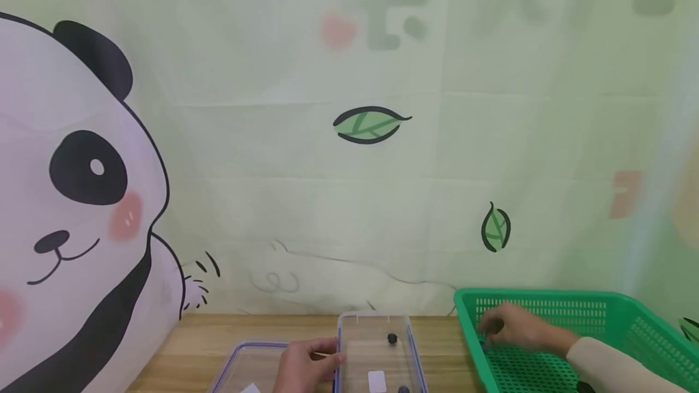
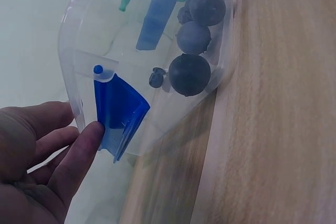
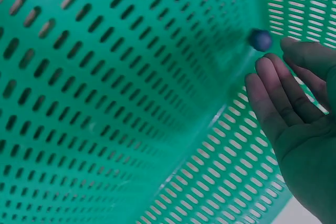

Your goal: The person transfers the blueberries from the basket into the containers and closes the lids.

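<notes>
Steadying clear container (image 1: 377, 350) on table (image 1: 218, 335): L hand (image 1: 306, 366) fingers curled on its edge. R hand (image 1: 513, 326) inside green basket (image 1: 628, 320), fingers relaxed, empty, just beside blueberry (image 3: 260, 39).

Wooden table (image 1: 218, 335); clear container (image 1: 377, 350); green basket (image 1: 601, 320)

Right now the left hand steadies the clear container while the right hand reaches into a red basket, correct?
Not quite: the basket is green, as the head view shows. The left hand does steady the clear container, and the right hand reaches into the basket.
</notes>
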Action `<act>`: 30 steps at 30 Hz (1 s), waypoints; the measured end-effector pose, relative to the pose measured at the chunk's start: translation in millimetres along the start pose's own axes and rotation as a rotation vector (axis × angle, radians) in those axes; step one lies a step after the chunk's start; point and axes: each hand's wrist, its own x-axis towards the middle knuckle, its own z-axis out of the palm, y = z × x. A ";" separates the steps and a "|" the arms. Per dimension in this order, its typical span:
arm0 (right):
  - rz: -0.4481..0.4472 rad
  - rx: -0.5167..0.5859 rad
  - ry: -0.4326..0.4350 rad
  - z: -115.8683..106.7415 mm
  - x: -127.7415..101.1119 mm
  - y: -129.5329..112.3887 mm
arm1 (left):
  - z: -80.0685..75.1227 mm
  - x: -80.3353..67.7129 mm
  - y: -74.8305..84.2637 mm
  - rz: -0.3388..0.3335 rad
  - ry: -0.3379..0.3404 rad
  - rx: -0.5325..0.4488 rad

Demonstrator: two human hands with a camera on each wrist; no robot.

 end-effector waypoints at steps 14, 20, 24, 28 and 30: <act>-0.004 -0.043 -0.010 13.3 1.0 -4.3 | -1.0 0.4 0.8 -0.015 0.002 0.016; 0.036 -0.040 0.009 11.1 -7.1 -34.9 | -0.5 1.4 1.6 -0.036 0.006 0.028; 0.049 -0.120 0.083 1.2 -25.0 -102.1 | 0.2 1.4 1.9 -0.043 0.008 0.029; -0.001 -0.190 0.184 -16.1 -32.9 -138.6 | 0.0 1.2 2.4 -0.039 0.009 0.028; -0.013 -0.199 0.239 -25.5 -36.7 -152.7 | 0.0 1.0 2.7 -0.035 0.011 0.025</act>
